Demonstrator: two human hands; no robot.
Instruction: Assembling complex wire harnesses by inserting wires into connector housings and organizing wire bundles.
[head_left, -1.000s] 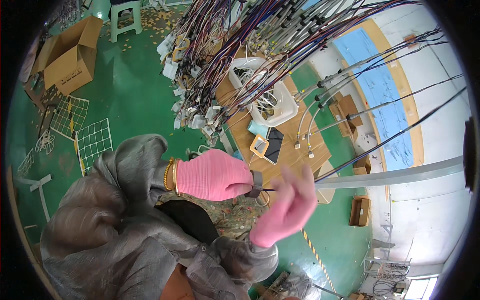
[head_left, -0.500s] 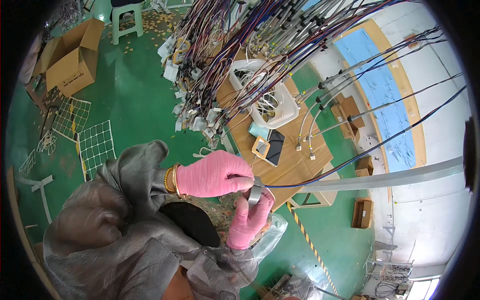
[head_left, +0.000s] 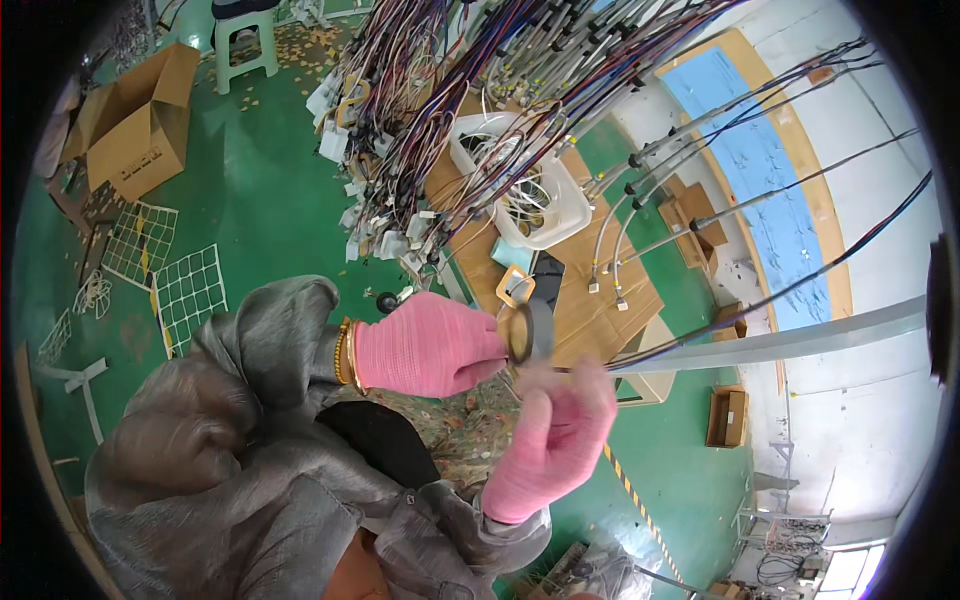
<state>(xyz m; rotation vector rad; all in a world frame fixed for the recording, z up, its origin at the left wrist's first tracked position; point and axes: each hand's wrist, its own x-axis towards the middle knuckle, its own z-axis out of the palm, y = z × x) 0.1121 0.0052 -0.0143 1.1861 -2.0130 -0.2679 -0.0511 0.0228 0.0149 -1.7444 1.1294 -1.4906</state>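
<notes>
The left hand (head_left: 430, 345), in a pink glove, has its fingers curled together and clamped on a roll of dark tape (head_left: 530, 332), held on edge just right of the knuckles. The right hand (head_left: 555, 440), also gloved and blurred, rises from below with fingers pinched on a thin wire bundle (head_left: 760, 300). The bundle runs long from the hands up to the right, above the tabletop (head_left: 590, 290).

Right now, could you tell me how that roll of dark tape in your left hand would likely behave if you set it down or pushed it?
The tape roll is a round ring, so on edge it would probably roll. It looks small and thin, likely light. The left hand pinches it in a knit glove, which suggests it is stiff enough to keep its shape.
</notes>
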